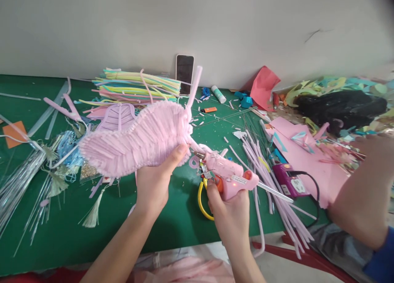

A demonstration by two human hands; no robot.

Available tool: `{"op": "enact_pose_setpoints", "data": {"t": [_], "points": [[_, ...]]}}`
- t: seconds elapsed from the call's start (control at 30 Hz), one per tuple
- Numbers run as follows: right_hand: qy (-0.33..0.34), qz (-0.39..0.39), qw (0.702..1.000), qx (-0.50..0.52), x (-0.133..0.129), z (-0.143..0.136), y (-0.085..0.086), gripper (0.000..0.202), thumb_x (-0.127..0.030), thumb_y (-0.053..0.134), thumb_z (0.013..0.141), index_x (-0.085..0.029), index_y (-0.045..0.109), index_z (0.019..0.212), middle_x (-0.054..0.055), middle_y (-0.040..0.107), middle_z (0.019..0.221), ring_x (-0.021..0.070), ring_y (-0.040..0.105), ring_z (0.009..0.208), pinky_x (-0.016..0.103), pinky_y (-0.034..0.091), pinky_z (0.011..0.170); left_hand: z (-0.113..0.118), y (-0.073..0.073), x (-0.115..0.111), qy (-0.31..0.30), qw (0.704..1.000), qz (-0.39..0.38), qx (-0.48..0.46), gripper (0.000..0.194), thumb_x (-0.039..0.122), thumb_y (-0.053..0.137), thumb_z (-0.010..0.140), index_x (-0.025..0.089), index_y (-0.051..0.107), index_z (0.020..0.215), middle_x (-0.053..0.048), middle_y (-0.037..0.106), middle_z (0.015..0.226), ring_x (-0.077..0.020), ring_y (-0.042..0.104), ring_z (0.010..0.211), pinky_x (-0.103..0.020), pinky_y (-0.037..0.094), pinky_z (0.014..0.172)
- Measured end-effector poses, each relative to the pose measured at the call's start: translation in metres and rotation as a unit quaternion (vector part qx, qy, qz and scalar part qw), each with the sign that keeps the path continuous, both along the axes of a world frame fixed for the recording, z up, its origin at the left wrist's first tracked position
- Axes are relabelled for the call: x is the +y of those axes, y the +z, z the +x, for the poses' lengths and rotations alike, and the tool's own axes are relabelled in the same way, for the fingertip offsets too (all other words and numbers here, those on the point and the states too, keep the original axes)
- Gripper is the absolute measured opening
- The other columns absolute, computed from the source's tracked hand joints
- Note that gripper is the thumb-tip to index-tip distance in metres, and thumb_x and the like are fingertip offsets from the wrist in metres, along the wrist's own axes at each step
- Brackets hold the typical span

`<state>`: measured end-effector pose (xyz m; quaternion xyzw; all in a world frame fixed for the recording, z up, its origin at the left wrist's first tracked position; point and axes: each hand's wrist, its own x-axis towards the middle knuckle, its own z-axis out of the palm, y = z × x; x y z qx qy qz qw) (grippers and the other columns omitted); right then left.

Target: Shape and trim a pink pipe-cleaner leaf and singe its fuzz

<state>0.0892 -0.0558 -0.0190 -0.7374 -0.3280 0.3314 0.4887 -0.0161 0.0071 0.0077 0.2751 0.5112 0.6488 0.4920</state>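
My left hand [158, 178] grips a large pink fuzzy leaf-shaped piece [138, 137] near its right end, thumb on top. From that end a pink stem [195, 88] sticks up and another strip runs toward the right. My right hand [229, 209] is closed around a pink glue gun [230, 170], whose nozzle points left, close to the piece's lower right end. A clear glue stick [273, 192] juts out of the gun's back. Yellow-handled pliers [201, 201] lie just below the nozzle, partly hidden by the gun and my right hand.
Bundled coloured pipe cleaners [138, 86], a phone [184, 73] and an orange lighter [209, 109] are at the back. Wires and tassels [94, 211] lie left. Pink stems [277, 209], a purple device [289, 180] and another person's arm [363, 192] are at right.
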Motion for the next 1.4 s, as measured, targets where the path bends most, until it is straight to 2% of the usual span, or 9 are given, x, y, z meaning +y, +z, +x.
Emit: {"op": "enact_pose_setpoints", "data": {"t": [0.17, 0.3, 0.43, 0.57, 0.63, 0.73, 0.9, 1.17, 1.4], "points": [[-0.011, 0.006, 1.000, 0.009, -0.008, 0.023, -0.002, 0.040, -0.044, 0.074, 0.072, -0.019, 0.056, 0.097, -0.008, 0.050, 0.049, 0.0126, 0.043, 0.039, 0.025, 0.034, 0.038, -0.001, 0.001, 0.000, -0.014, 1.000, 0.010, -0.002, 0.035, 0.028, 0.087, 0.066, 0.014, 0.074, 0.096, -0.011, 0.074, 0.117, -0.0328, 0.063, 0.120, -0.046, 0.048, 0.108], [0.008, -0.017, 1.000, -0.015, 0.001, 0.068, -0.015, 0.041, -0.053, 0.073, 0.072, -0.019, 0.058, 0.090, -0.004, 0.056, 0.050, 0.0155, 0.048, 0.038, 0.027, 0.035, 0.038, -0.004, -0.003, 0.001, -0.003, 0.999, -0.031, 0.042, 0.034, 0.037, 0.086, 0.066, 0.016, 0.076, 0.090, -0.011, 0.077, 0.100, -0.0354, 0.061, 0.121, -0.050, 0.049, 0.106], [0.019, -0.083, 0.976, -0.198, 0.016, 0.098, -0.030, 0.044, -0.057, 0.075, 0.067, -0.019, 0.059, 0.082, 0.000, 0.057, 0.053, 0.0223, 0.055, 0.046, 0.033, 0.041, 0.048, -0.006, -0.008, 0.002, -0.004, 0.999, -0.021, 0.024, 0.032, 0.036, 0.088, 0.064, 0.016, 0.076, 0.086, -0.009, 0.077, 0.090, -0.0353, 0.064, 0.116, -0.052, 0.051, 0.103], [0.017, -0.070, 0.915, -0.397, 0.020, 0.089, -0.024, 0.045, -0.055, 0.067, 0.075, -0.013, 0.065, 0.091, 0.019, 0.068, 0.088, 0.0344, 0.064, 0.086, 0.047, 0.047, 0.076, -0.006, -0.009, 0.002, -0.007, 1.000, -0.015, 0.027, 0.032, 0.036, 0.087, 0.064, 0.015, 0.075, 0.086, -0.010, 0.077, 0.091, -0.0342, 0.066, 0.112, -0.051, 0.051, 0.103], [0.025, -0.025, 0.932, -0.360, 0.017, 0.072, -0.012, 0.043, -0.055, 0.064, 0.079, -0.015, 0.068, 0.094, 0.018, 0.069, 0.096, 0.0314, 0.063, 0.088, 0.046, 0.048, 0.078, -0.006, -0.007, 0.001, -0.007, 0.999, -0.012, 0.030, 0.032, 0.035, 0.087, 0.065, 0.015, 0.076, 0.088, -0.009, 0.077, 0.094, -0.0329, 0.067, 0.112, -0.049, 0.050, 0.105], [0.088, 0.069, 0.975, -0.192, 0.014, 0.043, 0.008, 0.027, -0.047, 0.064, 0.085, -0.021, 0.071, 0.087, 0.008, 0.071, 0.090, 0.0202, 0.063, 0.073, 0.037, 0.051, 0.071, -0.004, -0.002, 0.001, 0.008, 0.999, -0.022, 0.039, 0.032, 0.034, 0.088, 0.064, 0.016, 0.075, 0.087, -0.009, 0.077, 0.101, -0.0321, 0.066, 0.115, -0.045, 0.049, 0.106], [0.132, 0.103, 0.985, 0.033, 0.027, 0.014, 0.017, 0.025, -0.039, 0.073, 0.078, -0.019, 0.072, 0.094, 0.005, 0.071, 0.085, 0.0160, 0.063, 0.071, 0.028, 0.053, 0.062, -0.001, 0.002, 0.001, 0.013, 1.000, -0.010, 0.004, 0.035, 0.028, 0.089, 0.061, 0.015, 0.074, 0.090, -0.010, 0.076, 0.112, -0.0319, 0.063, 0.120, -0.040, 0.051, 0.104], [0.133, 0.174, 0.975, 0.040, 0.041, 0.005, 0.006, 0.011, -0.031, 0.070, 0.081, -0.020, 0.070, 0.083, 0.001, 0.066, 0.073, 0.0127, 0.056, 0.065, 0.025, 0.047, 0.058, -0.002, -0.002, -0.001, -0.033, 0.997, -0.045, -0.049, 0.036, 0.026, 0.090, 0.059, 0.012, 0.076, 0.089, -0.011, 0.076, 0.109, -0.0313, 0.065, 0.117, -0.043, 0.048, 0.106], [0.125, 0.157, 0.977, 0.076, 0.038, -0.001, 0.005, 0.013, -0.032, 0.070, 0.082, -0.020, 0.067, 0.079, 0.001, 0.065, 0.072, 0.0125, 0.057, 0.062, 0.026, 0.048, 0.058, -0.002, 0.002, 0.001, -0.009, 0.997, -0.072, -0.029, 0.029, 0.025, 0.091, 0.054, 0.014, 0.075, 0.076, -0.008, 0.078, 0.100, -0.0317, 0.066, 0.115, -0.040, 0.053, 0.102]]}}
